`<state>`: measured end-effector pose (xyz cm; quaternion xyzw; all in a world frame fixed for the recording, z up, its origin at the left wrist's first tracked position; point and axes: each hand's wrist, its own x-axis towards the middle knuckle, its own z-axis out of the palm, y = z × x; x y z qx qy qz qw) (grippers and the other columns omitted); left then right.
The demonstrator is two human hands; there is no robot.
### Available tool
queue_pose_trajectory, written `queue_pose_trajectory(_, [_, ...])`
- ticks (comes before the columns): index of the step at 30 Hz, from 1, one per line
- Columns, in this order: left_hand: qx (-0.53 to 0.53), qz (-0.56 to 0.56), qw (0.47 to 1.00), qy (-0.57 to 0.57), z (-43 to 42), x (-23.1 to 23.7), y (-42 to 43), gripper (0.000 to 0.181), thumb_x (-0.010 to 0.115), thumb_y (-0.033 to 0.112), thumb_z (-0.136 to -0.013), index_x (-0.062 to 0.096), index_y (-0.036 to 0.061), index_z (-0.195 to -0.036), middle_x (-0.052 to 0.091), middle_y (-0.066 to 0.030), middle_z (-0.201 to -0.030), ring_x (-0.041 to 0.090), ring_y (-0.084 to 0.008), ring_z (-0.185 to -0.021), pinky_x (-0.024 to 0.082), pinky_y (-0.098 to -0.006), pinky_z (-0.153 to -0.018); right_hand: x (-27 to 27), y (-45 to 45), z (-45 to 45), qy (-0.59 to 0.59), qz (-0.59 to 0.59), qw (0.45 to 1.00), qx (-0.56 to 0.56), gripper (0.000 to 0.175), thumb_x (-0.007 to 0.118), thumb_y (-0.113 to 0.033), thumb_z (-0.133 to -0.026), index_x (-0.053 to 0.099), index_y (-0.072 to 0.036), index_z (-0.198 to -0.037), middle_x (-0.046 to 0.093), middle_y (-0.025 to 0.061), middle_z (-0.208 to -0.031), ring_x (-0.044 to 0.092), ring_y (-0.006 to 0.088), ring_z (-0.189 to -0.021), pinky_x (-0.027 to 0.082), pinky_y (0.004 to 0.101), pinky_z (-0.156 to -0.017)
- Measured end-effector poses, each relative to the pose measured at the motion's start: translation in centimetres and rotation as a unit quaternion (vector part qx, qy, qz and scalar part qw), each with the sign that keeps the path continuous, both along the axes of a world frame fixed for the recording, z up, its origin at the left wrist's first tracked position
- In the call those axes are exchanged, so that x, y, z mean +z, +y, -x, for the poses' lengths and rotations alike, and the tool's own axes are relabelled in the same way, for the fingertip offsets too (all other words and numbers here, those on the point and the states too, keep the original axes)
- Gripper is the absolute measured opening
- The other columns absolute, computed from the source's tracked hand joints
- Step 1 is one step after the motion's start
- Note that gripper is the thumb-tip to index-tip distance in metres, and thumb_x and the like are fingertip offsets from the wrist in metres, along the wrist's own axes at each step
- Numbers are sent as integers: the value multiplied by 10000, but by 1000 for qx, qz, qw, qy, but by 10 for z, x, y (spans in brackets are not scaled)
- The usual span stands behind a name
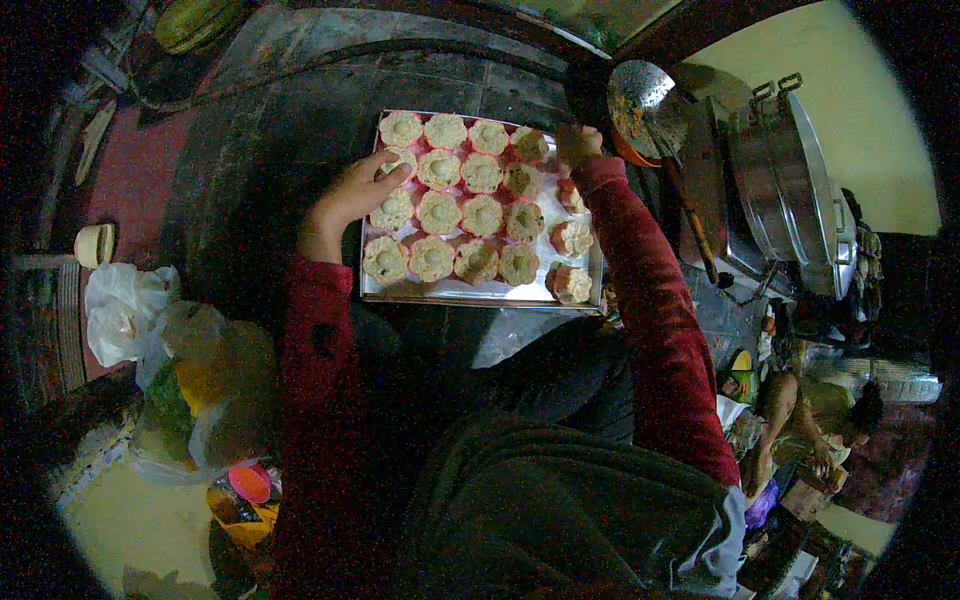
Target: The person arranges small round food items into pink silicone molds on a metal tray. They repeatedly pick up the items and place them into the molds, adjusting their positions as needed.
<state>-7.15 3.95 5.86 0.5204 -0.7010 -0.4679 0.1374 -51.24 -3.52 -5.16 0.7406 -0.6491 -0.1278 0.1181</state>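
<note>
A shallow metal tray (480, 294) lies before me, filled with rows of pale, flower-shaped cakes in pink cups, such as this cake (439, 213). Most have a round hollow in the top. At the right side a few cakes (572, 285) stand apart, with bare metal around them. My left hand (379, 184) reaches over the left edge, thumb and fingers on a cake in the second row. My right hand (580, 144) is at the tray's upper right corner with its fingers curled; what it grips there cannot be made out.
Right of the tray are a metal wok (646, 101), a long-handled tool (694, 225) and a large steamer pot (780, 187). Plastic bags (131, 311) lie at the left. Another person (806, 427) sits at the lower right. Grey tiles (442, 79) cover the floor.
</note>
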Motion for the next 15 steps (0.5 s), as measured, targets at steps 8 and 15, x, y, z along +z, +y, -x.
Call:
queue_pose_trajectory(8, [0, 2, 1000, 11, 1, -2, -1, 539, 535, 441, -882, 508, 14, -1210, 561, -172, -1176, 537, -260, -1070, 420, -341, -909, 41, 16, -20, 11, -15, 1000, 16, 786, 687, -653, -570, 546, -72, -1081, 628, 131, -881, 620, 329, -785, 496, 447, -645])
queue_pose_trajectory(15, [-2, -12, 1000, 3, 2, 3, -1, 523, 528, 429, -892, 503, 25, -1224, 522, -163, -1253, 500, -262, -1150, 393, -341, -963, 11, 21, -15, 171, -13, 984, 40, 550, 647, -484, -696, 562, -108, -1088, 614, 104, -994, 589, 318, -880, 476, 412, -683])
